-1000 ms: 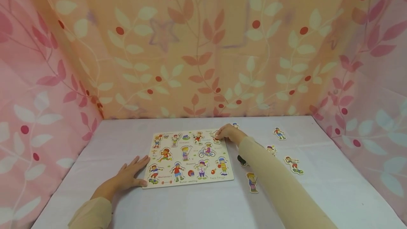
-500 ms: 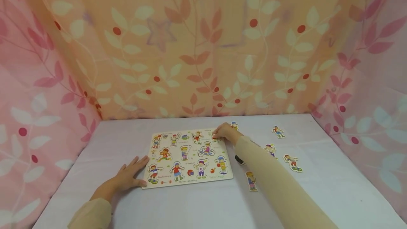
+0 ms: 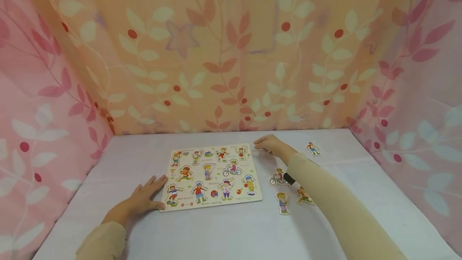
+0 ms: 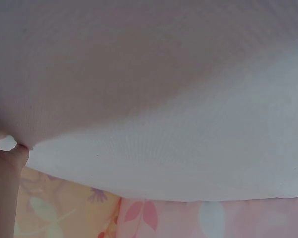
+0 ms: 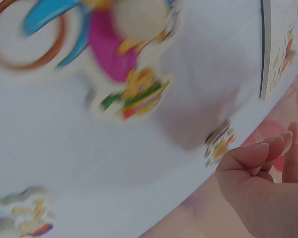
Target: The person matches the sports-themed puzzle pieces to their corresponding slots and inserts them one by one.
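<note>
A pale puzzle board (image 3: 196, 208) with pictures of children at sports lies on the table. My left hand (image 3: 144, 198) rests at its left edge, fingers spread. Just beyond the upper right corner is my right hand (image 3: 272, 145), off the board. In the right wrist view, the thumb and fingers of my right hand (image 5: 265, 178) come near each other with no piece visible between them. A small figure piece (image 5: 220, 144) lies on the table near that hand. The tennis piece (image 3: 241, 153) sits in the board's upper right.
Loose pieces lie right of the board: a cyclist (image 3: 278, 177), a golfer (image 3: 282, 203), a runner (image 3: 304, 196) partly under the sleeve, and a roller skater (image 3: 313, 148). Floral cloth (image 3: 216, 51) walls the white table on the back and sides.
My right hand has let go of the tennis piece at the board's upper right and moved right, off the board. The left hand stays at the board's left edge.
</note>
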`<action>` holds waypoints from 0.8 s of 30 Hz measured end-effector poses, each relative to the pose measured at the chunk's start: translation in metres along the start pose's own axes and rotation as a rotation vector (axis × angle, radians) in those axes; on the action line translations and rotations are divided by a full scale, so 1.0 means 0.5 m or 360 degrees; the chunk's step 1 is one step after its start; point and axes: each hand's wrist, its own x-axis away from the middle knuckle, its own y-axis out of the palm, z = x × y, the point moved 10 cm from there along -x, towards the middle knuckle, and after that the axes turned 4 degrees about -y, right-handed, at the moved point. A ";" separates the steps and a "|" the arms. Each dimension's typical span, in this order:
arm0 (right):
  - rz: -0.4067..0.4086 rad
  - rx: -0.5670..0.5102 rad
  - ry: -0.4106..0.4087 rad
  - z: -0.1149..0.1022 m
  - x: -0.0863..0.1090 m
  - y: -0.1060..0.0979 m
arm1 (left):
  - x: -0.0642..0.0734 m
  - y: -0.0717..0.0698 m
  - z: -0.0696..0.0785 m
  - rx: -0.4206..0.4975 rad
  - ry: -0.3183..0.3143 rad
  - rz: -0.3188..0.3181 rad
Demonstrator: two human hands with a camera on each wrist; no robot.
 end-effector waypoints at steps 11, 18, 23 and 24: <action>0.0007 -0.0005 -0.0037 0.019 0.055 -0.099 | -0.007 -0.006 -0.006 -0.0029 0.0015 -0.0006; 0.0029 -0.0015 -0.0018 0.046 0.084 -0.142 | -0.006 -0.008 -0.004 -0.0020 0.0050 0.0015; 0.0022 0.0000 -0.0025 0.060 0.105 -0.160 | -0.003 -0.010 0.007 -0.0013 0.0099 0.0032; 0.0021 0.0002 -0.0022 0.063 0.112 -0.163 | -0.003 -0.008 0.008 -0.0009 0.0096 0.0027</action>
